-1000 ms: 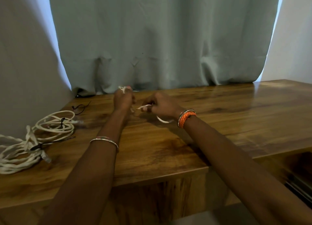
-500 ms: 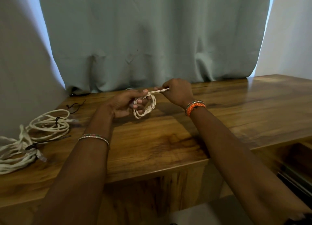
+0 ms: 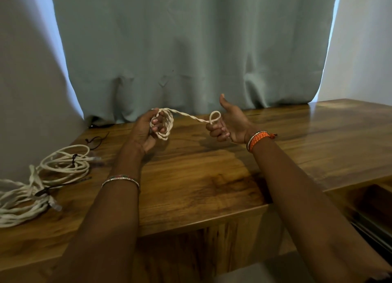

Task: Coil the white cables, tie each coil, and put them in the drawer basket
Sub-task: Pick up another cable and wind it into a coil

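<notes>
While palms face up, both hands point(image 3: 146, 132) grip cable point(image 3: 186, 114)

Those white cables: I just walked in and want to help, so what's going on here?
A person is coiling a twisted white cable above the wooden table. The left hand holds the small coil; the right hand grips the cable's free end, which forms a loop, thumb raised. Two bigger white cable coils, with dark ties, lie at the table's left edge.
</notes>
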`<state>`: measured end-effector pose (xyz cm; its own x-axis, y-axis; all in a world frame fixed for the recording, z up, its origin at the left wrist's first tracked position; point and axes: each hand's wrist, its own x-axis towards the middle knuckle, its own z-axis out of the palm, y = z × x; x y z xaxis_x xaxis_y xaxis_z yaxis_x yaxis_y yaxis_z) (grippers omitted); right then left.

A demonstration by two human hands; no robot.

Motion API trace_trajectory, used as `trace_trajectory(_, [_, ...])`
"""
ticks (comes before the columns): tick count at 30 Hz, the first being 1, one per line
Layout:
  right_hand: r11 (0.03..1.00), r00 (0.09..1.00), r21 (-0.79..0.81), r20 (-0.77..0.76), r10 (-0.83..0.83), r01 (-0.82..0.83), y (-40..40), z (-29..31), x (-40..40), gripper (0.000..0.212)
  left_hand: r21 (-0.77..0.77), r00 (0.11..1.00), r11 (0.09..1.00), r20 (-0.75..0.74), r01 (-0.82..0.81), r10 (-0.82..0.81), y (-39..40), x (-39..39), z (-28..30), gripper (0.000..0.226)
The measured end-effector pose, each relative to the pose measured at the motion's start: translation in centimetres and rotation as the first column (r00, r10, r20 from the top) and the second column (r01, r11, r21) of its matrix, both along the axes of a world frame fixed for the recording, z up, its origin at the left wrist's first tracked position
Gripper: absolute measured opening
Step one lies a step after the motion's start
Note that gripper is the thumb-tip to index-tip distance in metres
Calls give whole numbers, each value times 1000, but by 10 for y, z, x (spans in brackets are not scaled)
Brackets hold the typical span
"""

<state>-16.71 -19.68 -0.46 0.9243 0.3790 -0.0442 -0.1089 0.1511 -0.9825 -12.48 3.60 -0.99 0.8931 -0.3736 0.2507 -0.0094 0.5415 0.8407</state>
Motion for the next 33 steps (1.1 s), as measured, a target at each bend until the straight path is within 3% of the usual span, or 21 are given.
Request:
trace_trajectory(2, [1000, 999, 26, 36, -6, 5, -1, 4, -3, 49, -55, 999, 998, 15, -40, 41, 5, 2, 1, 32])
trace_trajectory(5, [972, 974, -134, 146, -171, 191, 8, 1, -3, 8, 4, 993, 993, 26, -117, 117, 4, 2, -2, 32])
trace_trajectory(9, [852, 852, -185, 309, -422, 489, 13, -4, 2, 8, 240, 976, 949, 119, -204, 180, -4, 1, -10, 37])
trace_trajectory(11, [816, 808, -139, 308, -503, 561, 12, -5, 3, 11, 337, 968, 914, 184, -227, 173, -11, -3, -12, 43])
trace_trajectory(13, [852, 830, -25, 238, -504, 524, 12, -3, 2, 21, 444, 939, 847, 299, -293, 168, -19, -7, -15, 41])
trace_trajectory(16, [902, 898, 142, 114, -425, 409, 13, 0, 0, 14, 512, 898, 771, 405, -379, 173, -25, -8, -16, 38])
trace_trajectory(18, [881, 877, 82, 89, -472, 466, 13, -3, 1, 14, 567, 883, 718, 446, -404, 146, -25, -7, -14, 36])
trace_trajectory(19, [838, 833, -18, 123, -540, 546, 11, -6, 3, 20, 605, 878, 682, 465, -410, 115, -25, -8, -15, 33])
trace_trajectory(21, [635, 671, -221, 301, -677, 740, 5, -11, 8, 34, 670, 879, 628, 474, -396, 50, -26, -13, -18, 27])
trace_trajectory(23, [484, 558, -278, 385, -735, 830, -3, -11, 12, 42, 710, 892, 606, 452, -359, 0, -27, -18, -20, 24])
trace_trajectory(24, [503, 559, -248, 307, -770, 828, -7, -10, 14, 41, 724, 902, 606, 431, -328, -27, -27, -19, -20, 25])
trace_trajectory(26, [651, 652, 41, -19, -758, 758, -13, -7, 12, 36, 742, 917, 612, 393, -274, -67, -26, -19, -17, 29])
trace_trajectory(28, [621, 700, 351, -171, -694, 701, -20, -3, 7, 35, 703, 943, 678, 331, -216, -43, -21, -17, -15, 34])
trace_trajectory(31, [501, 668, 568, -121, -734, 654, -25, 6, 7, 21, 615, 969, 779, 244, -122, -40, -9, -11, -15, 39])
trace_trajectory(32, [523, 652, 562, -40, -757, 641, -24, 8, 6, 22, 603, 974, 792, 222, -96, -51, -6, -11, -15, 39])
trace_trajectory(33, [586, 614, 469, 110, -781, 661, -22, 7, 7, 39, 592, 978, 802, 200, -75, -55, -5, -10, -15, 38])
